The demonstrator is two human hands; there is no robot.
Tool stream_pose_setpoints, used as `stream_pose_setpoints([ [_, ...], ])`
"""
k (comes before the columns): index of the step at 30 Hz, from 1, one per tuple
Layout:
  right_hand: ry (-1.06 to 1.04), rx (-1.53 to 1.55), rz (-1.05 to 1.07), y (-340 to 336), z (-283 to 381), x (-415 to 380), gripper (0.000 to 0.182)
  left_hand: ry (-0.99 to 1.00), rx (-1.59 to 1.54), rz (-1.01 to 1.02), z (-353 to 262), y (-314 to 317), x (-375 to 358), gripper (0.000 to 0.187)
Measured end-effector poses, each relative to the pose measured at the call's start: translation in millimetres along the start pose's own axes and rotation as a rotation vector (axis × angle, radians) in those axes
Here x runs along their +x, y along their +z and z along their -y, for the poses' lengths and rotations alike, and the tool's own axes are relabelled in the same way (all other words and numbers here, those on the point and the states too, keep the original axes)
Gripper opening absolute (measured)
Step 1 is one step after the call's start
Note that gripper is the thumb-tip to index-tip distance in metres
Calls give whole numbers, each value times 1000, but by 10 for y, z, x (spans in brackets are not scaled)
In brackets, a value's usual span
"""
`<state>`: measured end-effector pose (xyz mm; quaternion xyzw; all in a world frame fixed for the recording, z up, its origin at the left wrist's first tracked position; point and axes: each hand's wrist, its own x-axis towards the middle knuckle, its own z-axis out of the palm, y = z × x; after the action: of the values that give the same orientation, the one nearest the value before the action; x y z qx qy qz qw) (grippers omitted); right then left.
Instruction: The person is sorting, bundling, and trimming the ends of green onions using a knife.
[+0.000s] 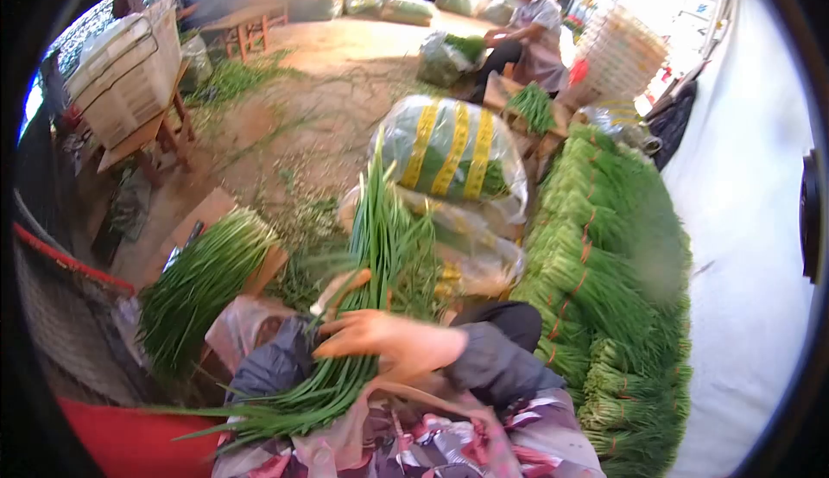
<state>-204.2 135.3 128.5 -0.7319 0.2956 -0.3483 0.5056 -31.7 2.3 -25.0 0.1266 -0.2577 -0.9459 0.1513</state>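
Observation:
A bunch of long green chives point(373, 227) runs upright in front of my body, its leaf ends trailing down to the left over my lap. My left hand point(344, 292) is closed round the middle of the bunch, partly hidden behind the leaves; something white shows at its thumb or finger. Across the leaves just below lies my right hand point(389, 338), fingers stretched out to the left and slightly apart, a little blurred. To the left, a pile of chives point(207, 279) rests on a board point(216, 208), with a dark-handled tool point(194, 234) beside it.
Tied bundles of greens point(596, 279) are stacked in a long row on my right, by a white sheet point(743, 262). Ahead sits a clear bag with yellow tape point(453, 145). Farther off are a seated person point(527, 42), a wooden bench point(246, 25) and a box on a stand point(125, 81).

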Motion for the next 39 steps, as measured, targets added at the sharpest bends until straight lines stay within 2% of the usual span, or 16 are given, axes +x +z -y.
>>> stream_pose_setpoints([
  [2,148,338,-333,-330,-556,-478,41,86,64,-81,-105,146,80,52],
  [3,58,528,-471,-467,-908,-694,45,80,60,-116,-139,200,-23,52],
  [4,133,650,-567,-462,-1331,-762,74,98,165,-90,-191,250,-45,54],
  [8,268,1075,-445,-439,-1815,-536,83,88,351,-22,-293,483,-121,65],
  [11,-2,1008,-410,-249,-1623,-51,98,-42,328,61,-196,310,-156,70],
  [15,-175,1156,-449,-97,-1272,275,78,-176,-15,-160,-182,478,-229,55],
  [17,143,1113,-585,-90,-1460,231,55,235,408,-352,-60,529,-334,56],
  [21,190,981,-741,7,-1364,276,44,226,299,-422,30,497,-424,52],
  [23,256,952,-650,27,-1431,251,46,265,204,-610,174,192,-409,50],
  [26,385,340,-399,48,-1363,135,57,343,285,-580,172,127,-431,47],
  [29,415,259,-264,21,-1613,69,57,366,188,-527,154,273,-406,41],
  [31,393,178,-251,17,-1490,100,57,454,382,-519,172,238,-380,34],
  [34,214,1105,-473,26,-1570,101,57,617,889,-555,269,185,-283,31],
  [35,218,1092,-466,16,-1620,99,57,669,1269,-614,250,185,-242,33],
  [37,78,932,-465,102,-1623,141,69,721,1294,-590,184,403,-224,37],
  [39,109,741,-598,116,-1391,261,60,363,1809,-820,105,821,-264,37],
])
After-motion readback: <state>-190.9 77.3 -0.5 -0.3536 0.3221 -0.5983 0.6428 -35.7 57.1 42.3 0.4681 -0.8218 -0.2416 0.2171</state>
